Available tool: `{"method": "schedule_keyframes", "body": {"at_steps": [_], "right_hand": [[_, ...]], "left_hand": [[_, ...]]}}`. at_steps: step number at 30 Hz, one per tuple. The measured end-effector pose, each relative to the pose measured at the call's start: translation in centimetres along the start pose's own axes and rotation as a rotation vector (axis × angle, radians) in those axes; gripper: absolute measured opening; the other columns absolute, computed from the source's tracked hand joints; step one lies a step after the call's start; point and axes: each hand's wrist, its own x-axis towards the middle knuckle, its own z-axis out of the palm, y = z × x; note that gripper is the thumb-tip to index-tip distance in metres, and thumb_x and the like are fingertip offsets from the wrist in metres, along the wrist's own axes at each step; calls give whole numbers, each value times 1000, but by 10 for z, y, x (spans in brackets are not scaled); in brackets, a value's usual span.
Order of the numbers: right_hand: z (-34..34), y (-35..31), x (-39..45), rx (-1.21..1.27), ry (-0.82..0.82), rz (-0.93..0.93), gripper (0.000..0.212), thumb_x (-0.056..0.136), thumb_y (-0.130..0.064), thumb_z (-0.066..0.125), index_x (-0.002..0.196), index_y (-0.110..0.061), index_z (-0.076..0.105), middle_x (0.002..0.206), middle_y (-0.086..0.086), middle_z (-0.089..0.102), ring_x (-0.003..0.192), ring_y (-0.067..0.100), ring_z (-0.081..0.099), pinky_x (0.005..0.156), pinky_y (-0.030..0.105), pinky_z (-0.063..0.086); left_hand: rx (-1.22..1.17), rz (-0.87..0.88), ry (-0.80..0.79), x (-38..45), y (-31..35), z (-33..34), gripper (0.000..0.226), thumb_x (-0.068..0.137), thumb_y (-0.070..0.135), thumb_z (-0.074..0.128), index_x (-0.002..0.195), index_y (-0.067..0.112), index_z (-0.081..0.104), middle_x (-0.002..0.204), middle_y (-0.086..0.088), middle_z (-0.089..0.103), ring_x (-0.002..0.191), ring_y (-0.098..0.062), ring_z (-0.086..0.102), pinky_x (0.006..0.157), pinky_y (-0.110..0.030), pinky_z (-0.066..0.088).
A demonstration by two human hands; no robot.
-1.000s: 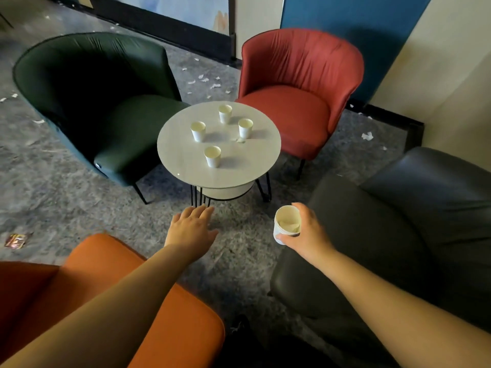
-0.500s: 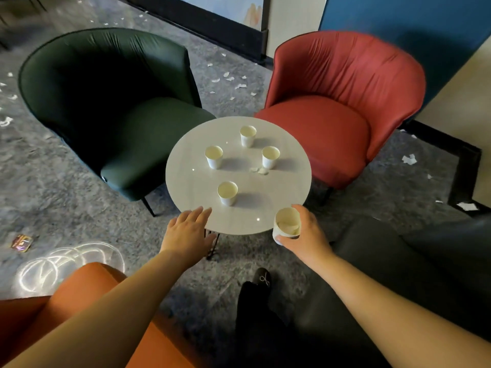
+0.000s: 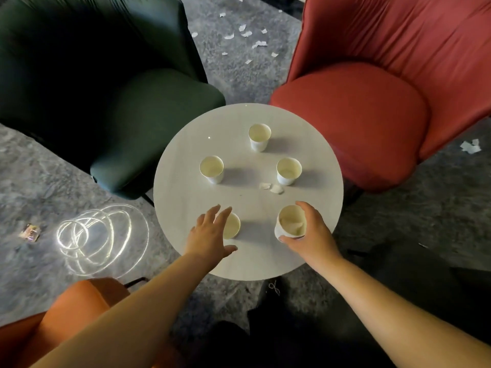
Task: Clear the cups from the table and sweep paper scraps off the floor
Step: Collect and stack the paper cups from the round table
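Note:
A round white table [image 3: 186,192] carries several white paper cups. My right hand [image 3: 313,235] grips one cup [image 3: 291,221] with paper scraps inside, over the table's near right part. My left hand [image 3: 210,233] hovers spread over the nearest cup [image 3: 232,225], fingers straight, partly hiding it; contact is unclear. Three more cups stand further back: a left cup [image 3: 211,169], a far cup [image 3: 259,136] and a right cup [image 3: 288,171]. Two paper scraps [image 3: 271,187] lie on the tabletop. White paper scraps [image 3: 247,35] litter the grey floor beyond the table.
A dark green armchair [image 3: 111,96] stands at the far left, a red armchair [image 3: 372,102] at the far right, an orange chair [image 3: 79,309] at the near left. More scraps [image 3: 470,146] lie at the right. A small wrapper [image 3: 29,232] lies on the floor left.
The view has come closer over the table. Both hands moved forward: the right, still holding its cup, is now above the tabletop; the left has reached the nearest cup.

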Motion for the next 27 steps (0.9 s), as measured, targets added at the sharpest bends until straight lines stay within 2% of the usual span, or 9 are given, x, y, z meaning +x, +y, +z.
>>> {"method": "schedule_keyframes", "body": {"at_steps": [5, 10, 12, 16, 19, 23, 27], "right_hand": [[15, 6, 22, 0, -3, -4, 91, 65, -33, 86, 140, -26, 36, 134, -2, 46, 119, 13, 46, 91, 22, 38], [30, 5, 33, -19, -19, 24, 92, 65, -32, 86, 141, -24, 35, 132, 0, 46, 118, 14, 47, 89, 21, 37], [35, 1, 38, -19, -5, 45, 91, 65, -31, 86, 141, -24, 37, 132, 0, 47, 118, 15, 47, 88, 21, 37], [44, -11, 50, 10, 42, 60, 86, 64, -28, 86, 138, -24, 41, 128, -1, 50, 115, 15, 50, 90, 25, 43], [51, -22, 60, 12, 62, 65, 83, 65, -27, 85, 136, -22, 43, 127, 0, 51, 115, 17, 51, 92, 30, 46], [63, -31, 69, 11, 106, 110, 84, 67, -25, 84, 138, -20, 41, 127, 3, 50, 116, 19, 49, 91, 29, 44], [70, -31, 75, 22, 132, 147, 82, 65, -27, 85, 136, -18, 44, 124, 3, 52, 114, 20, 51, 92, 37, 48]], "left_hand": [[-49, 2, -56, 29, -3, 18, 97, 80, 43, 76, 153, 36, 12, 161, 4, 9, 142, -25, 23, 109, -42, 38], [-181, 20, -32, 45, -12, 17, 79, 81, 33, 75, 148, 30, 32, 147, 3, 33, 128, -23, 42, 101, -36, 42], [-217, 43, 39, 49, -18, 3, 78, 80, 33, 76, 147, 27, 36, 144, 1, 37, 125, -24, 45, 97, -36, 44], [-301, 69, 328, 67, -30, -46, 76, 75, 29, 82, 141, 21, 46, 136, -4, 47, 113, -28, 51, 80, -33, 43], [-360, 40, 461, 87, -40, -82, 76, 75, 28, 81, 142, 21, 46, 136, -1, 48, 116, -22, 51, 82, -30, 44], [-309, 42, 386, 113, -48, -95, 76, 78, 32, 79, 145, 25, 41, 140, 3, 43, 119, -20, 50, 82, -31, 46], [-205, 99, 224, 139, -54, -82, 77, 81, 33, 77, 146, 27, 37, 142, 3, 39, 119, -22, 49, 83, -37, 48]]}}
